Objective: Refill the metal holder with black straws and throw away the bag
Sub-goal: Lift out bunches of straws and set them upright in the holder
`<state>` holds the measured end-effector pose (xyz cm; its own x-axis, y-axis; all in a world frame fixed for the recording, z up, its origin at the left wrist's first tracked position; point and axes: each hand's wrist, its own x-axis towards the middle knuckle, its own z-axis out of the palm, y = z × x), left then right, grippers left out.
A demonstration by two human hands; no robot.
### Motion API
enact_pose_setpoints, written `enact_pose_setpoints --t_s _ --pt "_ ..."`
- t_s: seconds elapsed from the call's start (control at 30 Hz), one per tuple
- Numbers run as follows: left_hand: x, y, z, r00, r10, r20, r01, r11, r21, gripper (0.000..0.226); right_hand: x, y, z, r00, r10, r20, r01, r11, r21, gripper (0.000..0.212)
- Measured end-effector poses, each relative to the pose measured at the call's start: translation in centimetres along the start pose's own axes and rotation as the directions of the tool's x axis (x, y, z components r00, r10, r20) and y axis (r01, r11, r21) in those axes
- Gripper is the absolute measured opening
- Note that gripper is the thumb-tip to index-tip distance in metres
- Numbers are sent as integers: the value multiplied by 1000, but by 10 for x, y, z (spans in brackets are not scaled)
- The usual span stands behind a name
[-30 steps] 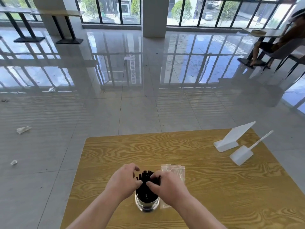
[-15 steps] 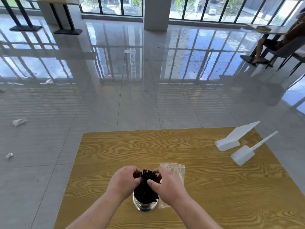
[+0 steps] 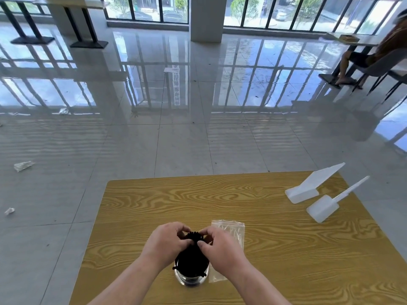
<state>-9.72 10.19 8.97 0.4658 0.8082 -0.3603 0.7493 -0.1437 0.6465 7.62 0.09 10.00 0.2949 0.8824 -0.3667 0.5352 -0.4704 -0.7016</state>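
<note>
A shiny metal holder [image 3: 191, 280] stands near the front edge of the wooden table [image 3: 286, 249], packed with a bundle of black straws [image 3: 192, 258]. My left hand [image 3: 168, 244] and my right hand [image 3: 220, 246] close around the straw tops from either side, fingertips pinching them together. A clear, flat plastic bag [image 3: 233, 230] lies on the table just right of the holder, partly under my right hand.
Two white plastic scoops [image 3: 308, 188] [image 3: 326, 205] lie at the table's far right corner. Glossy tiled floor surrounds the table, with scraps of litter [image 3: 23, 166] at left. A seated person [image 3: 370, 49] is at the far right by other tables.
Both hands have drawn closer together over the straw tops, squeezing the bundle tighter. The bag has not moved.
</note>
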Motion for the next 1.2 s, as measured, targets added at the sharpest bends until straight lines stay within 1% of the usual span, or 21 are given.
enact_pose_setpoints --t_s 0.07,0.13,0.2,0.33,0.4,0.47,0.6,0.67,0.77,0.83,0.97,1.2 --pt "2 3 3 1000 5 6 -5 1000 7 17 2 1 1 1000 5 -11 -5 1000 23 25" --pt "3 6 5 1000 4 6 -4 1000 1 8 4 4 2 1000 23 -17 -21 998 66 22" --pt "2 7 6 1000 1 5 -1 1000 6 4 5 6 3 999 32 -22 -30 995 91 21" --pt "1 9 5 1000 4 -1 -4 999 38 10 5 8 5 999 26 -38 -22 994 109 16" --pt "0 10 6 1000 15 10 -16 999 51 13 3 7 7 999 18 -43 -13 994 112 21" --pt "0 12 7 999 36 7 -36 997 65 10 2 7 8 998 8 -59 -2 996 94 27" --pt "-3 16 8 998 55 -39 -51 995 90 3 -1 8 6 998 -7 -60 13 995 97 17" --pt "-5 17 7 996 70 -51 -64 992 108 12 -3 8 4 999 -3 -50 7 995 100 15" --pt "-7 20 2 992 94 -82 -82 987 138 9 -4 6 0 999 18 -28 -15 994 109 16" --pt "-7 24 -3 988 120 -96 -101 979 177 14 -5 3 -2 999 34 -19 -31 993 116 18" --pt "-8 33 -15 980 160 -118 -134 970 204 14 -7 -3 -7 999 44 -6 -43 990 131 16" --pt "-9 53 -37 975 169 -142 -143 973 180 12 -7 -17 -22 999 5 -47 -1 997 82 26"
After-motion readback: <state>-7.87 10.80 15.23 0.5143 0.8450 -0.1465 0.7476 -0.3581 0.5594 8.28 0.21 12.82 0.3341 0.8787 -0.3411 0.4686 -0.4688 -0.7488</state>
